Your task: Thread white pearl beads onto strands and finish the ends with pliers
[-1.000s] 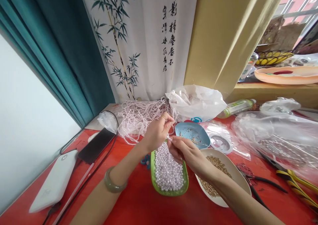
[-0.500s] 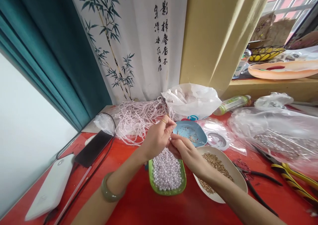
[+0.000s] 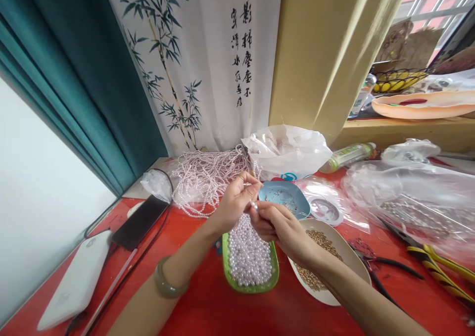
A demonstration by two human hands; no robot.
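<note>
A small white pearl bead [image 3: 254, 205] shows at the fingertips of my right hand [image 3: 278, 222], which is closed in a pinch on it. My left hand [image 3: 237, 200] touches or nearly touches the right one, thumb and forefinger pressed together; what they hold is too small to make out. Under both hands sits a green tray [image 3: 274, 276] heaped with pearl beads [image 3: 249, 257]. Just beyond my right hand is a blue tray [image 3: 302, 200] with scattered small metallic pieces. Partly behind my right forearm lies a cream tray [image 3: 359, 276] of gold beads [image 3: 322, 242].
Strands of pink pearls [image 3: 200, 177] lie at the back left beside a white plastic bag [image 3: 289, 150]. A black phone [image 3: 139, 222] and a white power bank [image 3: 76, 276] are on the left. Pliers [image 3: 426, 257], cutters [image 3: 386, 262] and clear bags [image 3: 408, 187] lie right, near a spool [image 3: 325, 211].
The pearl bead shows more clearly at my right fingertips now. My left hand has shifted slightly and turned a little; both hands stay close together above the green tray.
</note>
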